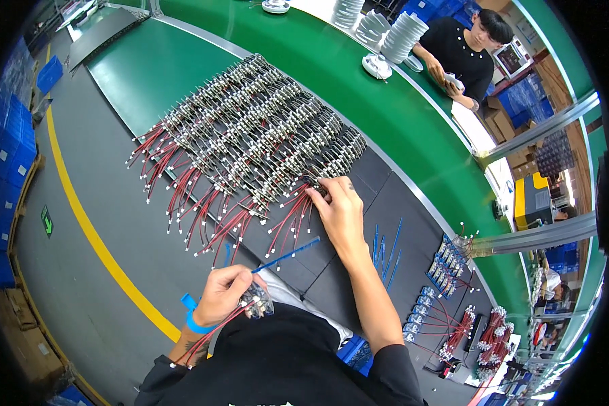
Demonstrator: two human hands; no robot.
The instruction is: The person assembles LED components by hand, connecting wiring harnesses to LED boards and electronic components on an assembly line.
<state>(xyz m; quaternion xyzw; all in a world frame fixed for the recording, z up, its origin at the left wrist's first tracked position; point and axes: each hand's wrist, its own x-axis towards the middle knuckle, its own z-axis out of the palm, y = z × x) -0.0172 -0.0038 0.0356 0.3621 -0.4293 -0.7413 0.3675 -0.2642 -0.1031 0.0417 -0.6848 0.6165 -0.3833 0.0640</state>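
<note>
My left hand (224, 292) is closed, low in front of me, with a blue strip (287, 255) sticking out past its thumb. In the same hand is a bundle of small metal-and-clear parts (256, 301), whose red wires trail down along my wrist. My right hand (340, 211) reaches to the near right end of the laid-out rows of small wired parts (264, 128). Its thumb and fingers pinch at one group there, partly hiding it. Red wires with white plugs (291, 215) hang from that group toward me.
Loose blue strips (386, 254) lie right of my right forearm. Farther right are blue-backed parts (419, 312) and bundles of red wires (495, 338). Across the green bench (386, 122) a person (457, 61) handles a white part beside stacked clear covers (402, 37).
</note>
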